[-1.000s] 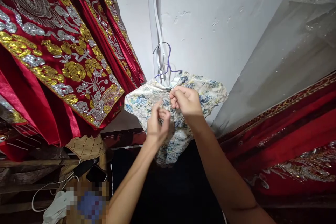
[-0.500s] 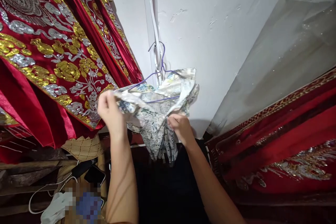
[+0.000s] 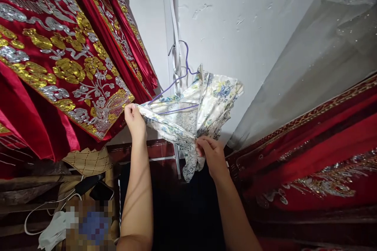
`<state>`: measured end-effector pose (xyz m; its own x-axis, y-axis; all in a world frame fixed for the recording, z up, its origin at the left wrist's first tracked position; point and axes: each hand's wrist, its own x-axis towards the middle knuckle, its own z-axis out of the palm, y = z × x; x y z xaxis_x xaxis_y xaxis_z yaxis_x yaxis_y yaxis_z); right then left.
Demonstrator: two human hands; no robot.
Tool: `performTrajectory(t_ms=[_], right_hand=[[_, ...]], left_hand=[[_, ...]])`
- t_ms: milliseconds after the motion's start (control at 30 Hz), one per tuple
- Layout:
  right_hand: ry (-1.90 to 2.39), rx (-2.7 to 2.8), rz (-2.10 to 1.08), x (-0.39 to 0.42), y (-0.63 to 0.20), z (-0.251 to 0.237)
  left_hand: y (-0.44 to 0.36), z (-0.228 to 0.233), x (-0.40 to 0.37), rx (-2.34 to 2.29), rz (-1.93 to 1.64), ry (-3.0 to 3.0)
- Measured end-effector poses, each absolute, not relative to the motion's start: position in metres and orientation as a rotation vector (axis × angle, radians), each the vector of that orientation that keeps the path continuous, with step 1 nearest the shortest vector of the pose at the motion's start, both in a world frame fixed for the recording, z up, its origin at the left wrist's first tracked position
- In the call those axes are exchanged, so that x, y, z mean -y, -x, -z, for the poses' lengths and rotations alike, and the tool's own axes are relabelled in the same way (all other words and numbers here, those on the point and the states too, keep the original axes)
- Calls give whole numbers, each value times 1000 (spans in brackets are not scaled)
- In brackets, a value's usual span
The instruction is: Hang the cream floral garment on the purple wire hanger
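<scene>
A white floral garment (image 3: 203, 102) with blue and yellow flowers hangs on a purple wire hanger (image 3: 179, 78), hooked on a white strip running down the wall. My left hand (image 3: 134, 117) grips the garment's left edge and holds it out to the left. My right hand (image 3: 210, 153) pinches the bunched lower part of the fabric. The cloth is stretched between both hands, and the hanger's lower wire shows through the opened garment.
Red robes with gold and silver embroidery (image 3: 59, 59) hang at the left. A grey sequinned fabric (image 3: 309, 59) and red embroidered cloth (image 3: 309, 157) fill the right. Below left lie a woven item (image 3: 88, 160), phones (image 3: 101, 192) and a white cable (image 3: 44, 210).
A second ago both hands worked close together at the garment's collar. My left hand has since pulled the edge out to the left, and my right hand dropped to the lower fabric.
</scene>
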<state>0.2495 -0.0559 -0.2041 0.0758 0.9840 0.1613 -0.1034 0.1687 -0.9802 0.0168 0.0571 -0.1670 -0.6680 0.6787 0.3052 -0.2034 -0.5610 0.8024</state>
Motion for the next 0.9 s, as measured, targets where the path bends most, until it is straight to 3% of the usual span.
performTrajectory(t_ms=[100, 367, 567, 767, 900], right_hand=[[1019, 1225, -1164, 60, -233, 204], [1237, 1483, -1238, 46, -242, 244], [1239, 1472, -1137, 41, -245, 247], [870, 1155, -1573, 48, -216, 231], [729, 1331, -1770, 39, -239, 209]], left_hand=[[-13, 186, -63, -950, -2034, -500], [-42, 248, -1, -934, -1809, -362], [-77, 209, 40, -769, -1629, -751], [-102, 159, 76, -876, -1409, -1530], [-78, 162, 62, -935, -1178, -1530]])
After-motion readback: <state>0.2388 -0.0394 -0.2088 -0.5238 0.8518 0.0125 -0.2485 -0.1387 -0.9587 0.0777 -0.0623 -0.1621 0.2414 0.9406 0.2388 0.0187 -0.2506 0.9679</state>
